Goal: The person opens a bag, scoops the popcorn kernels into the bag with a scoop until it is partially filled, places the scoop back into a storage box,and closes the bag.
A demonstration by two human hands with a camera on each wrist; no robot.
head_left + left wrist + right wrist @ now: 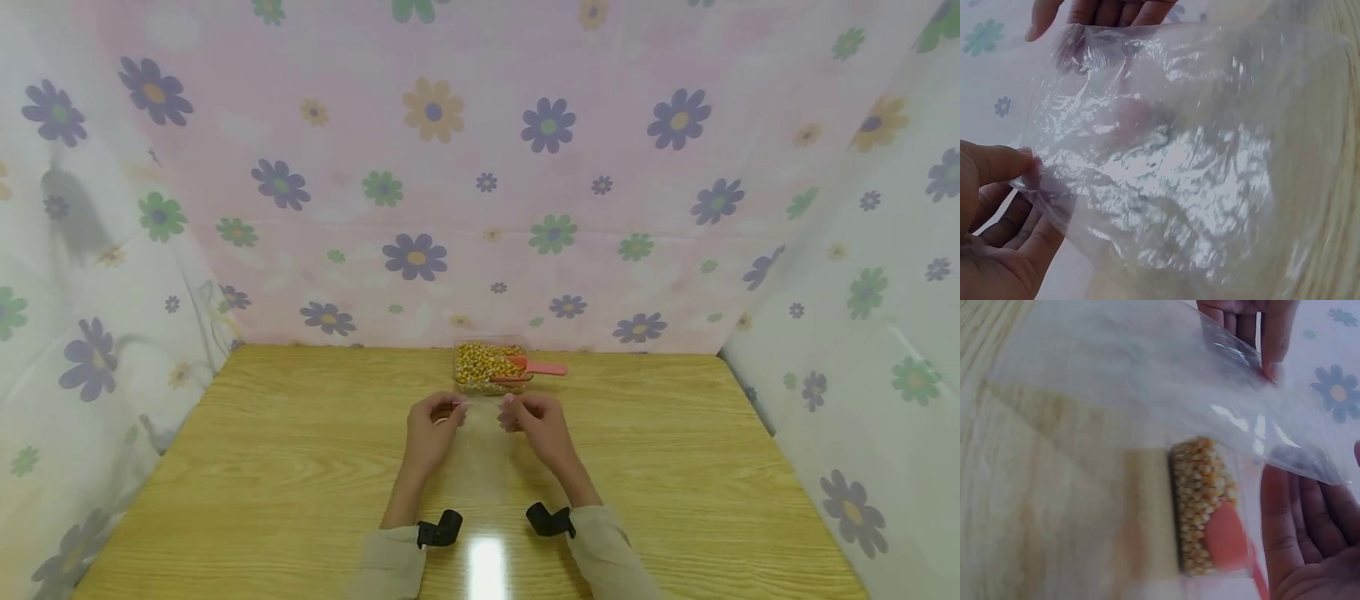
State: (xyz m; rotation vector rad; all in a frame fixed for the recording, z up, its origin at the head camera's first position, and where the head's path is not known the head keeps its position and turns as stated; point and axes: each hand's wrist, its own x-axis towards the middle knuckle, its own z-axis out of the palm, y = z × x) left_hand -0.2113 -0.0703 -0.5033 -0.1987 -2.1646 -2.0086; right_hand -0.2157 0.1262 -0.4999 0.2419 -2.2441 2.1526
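Pinching a clear bag, left hand — right hand touching.

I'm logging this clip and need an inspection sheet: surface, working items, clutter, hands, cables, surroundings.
Surface: wood-grain table, bright reflection on its near part.
Job's things: clear plastic bag between the hands; beyond it, a clear container of yellow kernels, with a red scoop in it, handle out to the right.
Clutter: nothing seen.
Left hand: pinches the bag's edge.
Right hand: touches the bag's other side; a thumb pinch can't be confirmed.
Cables: none plainly seen; faint lines at the left are unclear.
Surroundings: flower-print cloth on three sides; beige sleeves, black wrist cameras.
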